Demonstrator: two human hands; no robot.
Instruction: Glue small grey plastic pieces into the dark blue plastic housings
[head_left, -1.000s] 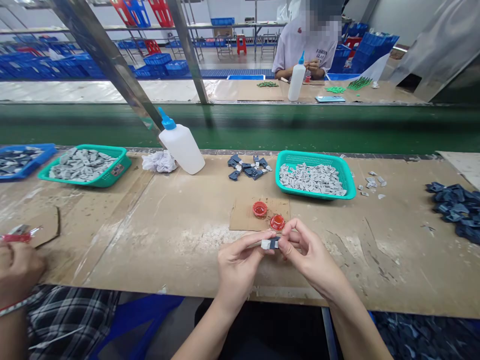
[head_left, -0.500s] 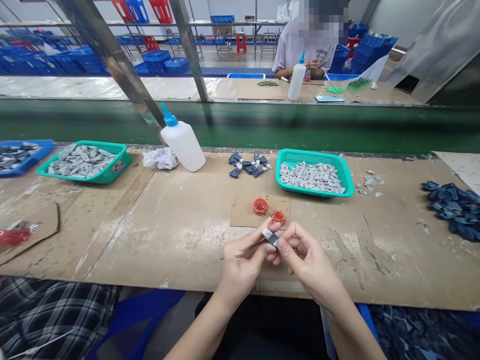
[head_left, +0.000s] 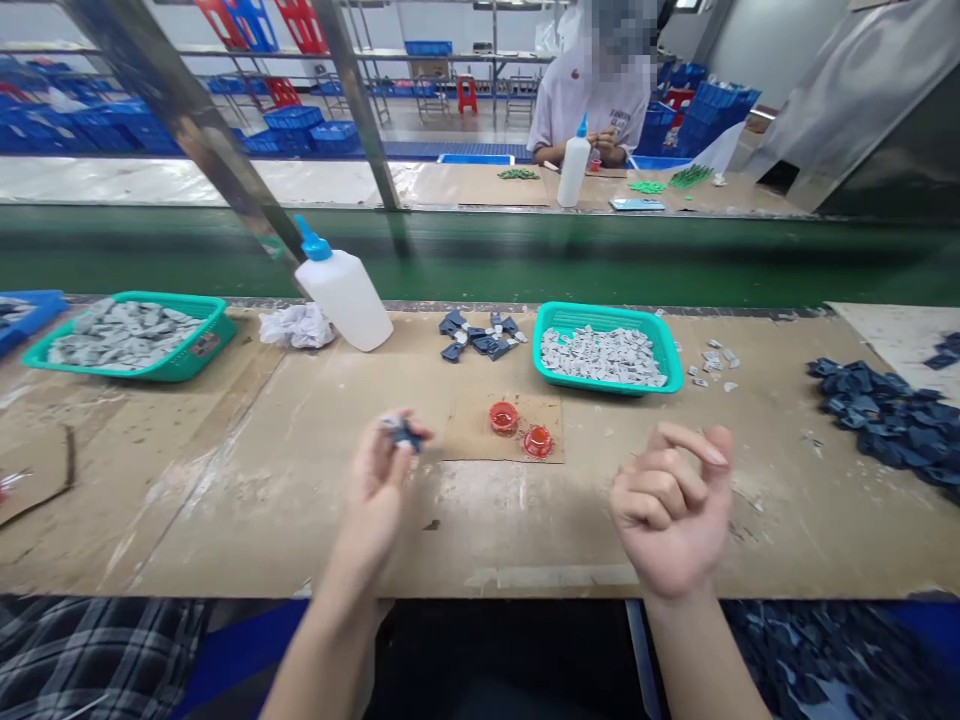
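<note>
My left hand (head_left: 381, 470) is closed around a small dark blue-grey plastic piece (head_left: 403, 432) with a light grey part on it, held above the table left of the cardboard pad. My right hand (head_left: 671, 505) is raised on the right, palm turned up, its fingers curled in and the index finger bent toward the thumb; nothing shows between them. Between the hands, a red cap with liquid (head_left: 503, 417) and a second red cap (head_left: 538, 441) rest on the cardboard pad (head_left: 469, 445). Several dark pieces with grey parts (head_left: 480, 338) lie just behind.
A green basket (head_left: 671, 375) of small grey pieces stands behind the pad. Farther left are a white squeeze bottle (head_left: 349, 300), crumpled paper (head_left: 296, 327) and another green basket (head_left: 210, 345). Dark pieces (head_left: 892, 420) are heaped at right. A person (head_left: 589, 100) works across the green belt (head_left: 480, 255).
My hands have parted: the left has moved left with the dark piece, while the right has moved right and turned palm up. The view has shifted slightly.
</note>
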